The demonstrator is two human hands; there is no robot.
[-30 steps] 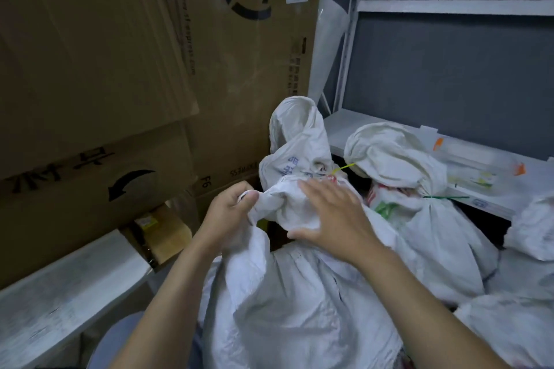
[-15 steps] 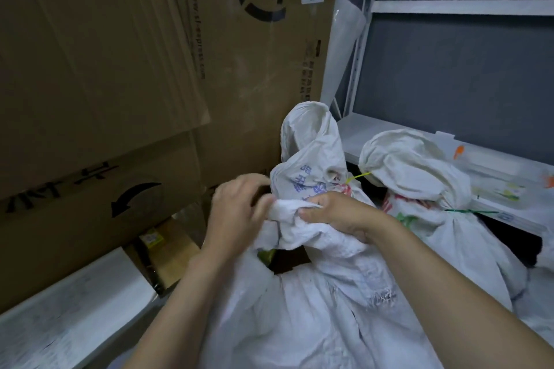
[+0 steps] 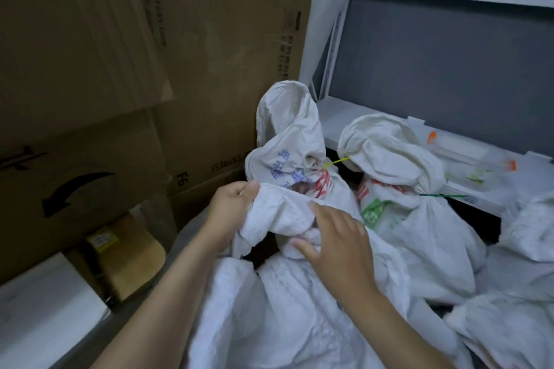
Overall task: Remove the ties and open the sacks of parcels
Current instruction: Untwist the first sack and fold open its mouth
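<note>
Head view, item by item, as we are finding it

Near sack (image 3: 284,308): white woven, lying lowest and closest in the picture, between our two forearms. Its gathered neck (image 3: 281,216) is bunching up at mid-frame, with a dark gap showing just beneath the bunched cloth. We are seeing no tie on this neck; the folds may be hiding one, and we cannot tell.

Left hand (image 3: 230,204): our grip is pinching the left end of that neck, thumb and fingers pressed together on the fabric.

Right hand (image 3: 338,240): our grip is spread, fingers apart, lying flat on the right side of the neck and closing on nothing.

Second sack (image 3: 293,159): standing just behind the near one, blue and red print on its shoulder, its neck being cinched by a yellow tie (image 3: 337,162) whose tail is pointing right.

Third sack (image 3: 398,204): sitting to the right of the second, green and red print on its front, a green tie (image 3: 443,195) closing its neck, tail also pointing right.

Further white sacks (image 3: 515,293): crowding the right edge, partly cropped.

Cardboard boxes (image 3: 150,69): large, brown, filling the left and upper left, black arrow and lettering printed on them.

White shelf (image 3: 464,165): running behind the sacks against a dark grey wall, small orange-capped items lying on it, too blurred for us to be naming
</note>
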